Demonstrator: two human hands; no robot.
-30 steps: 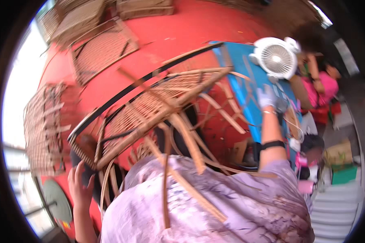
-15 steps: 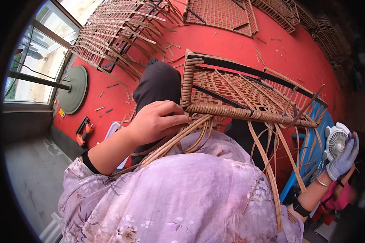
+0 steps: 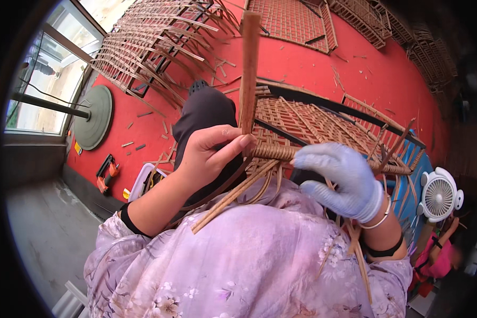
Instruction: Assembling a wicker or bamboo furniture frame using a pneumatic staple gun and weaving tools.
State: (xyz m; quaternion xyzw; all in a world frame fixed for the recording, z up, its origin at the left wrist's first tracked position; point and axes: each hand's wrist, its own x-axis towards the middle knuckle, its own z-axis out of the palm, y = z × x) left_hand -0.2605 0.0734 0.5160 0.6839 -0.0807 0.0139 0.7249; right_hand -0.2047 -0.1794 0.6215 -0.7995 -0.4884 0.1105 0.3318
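Note:
A woven rattan frame [image 3: 323, 119] with black metal bars leans across my lap. Tan strip is wound closely round its near edge [image 3: 273, 152]. My left hand [image 3: 217, 151], bare, pinches a flat brown rattan strip [image 3: 248, 74] between thumb and fingers at the frame's left corner. The strip stands up from the fingertips and covers part of the corner. My right hand [image 3: 339, 180], in a pale blue-white glove, is just in front of the wound edge with thumb and fingers apart. Whether its fingertips touch the edge I cannot tell. Loose rattan strands [image 3: 233, 196] hang below the edge over my clothes.
A half-woven rattan piece [image 3: 153, 45] stands far left, with another woven panel [image 3: 289, 24] behind. A round green base [image 3: 94, 117] with a pole and an orange-black power tool [image 3: 107, 172] are at left. On the right are a white fan [image 3: 438, 195] and another person [image 3: 434, 257].
My right hand has come left from beside the fan to the frame's near edge. My left hand now holds a strip upright at the corner, and the frame's left end sits lower.

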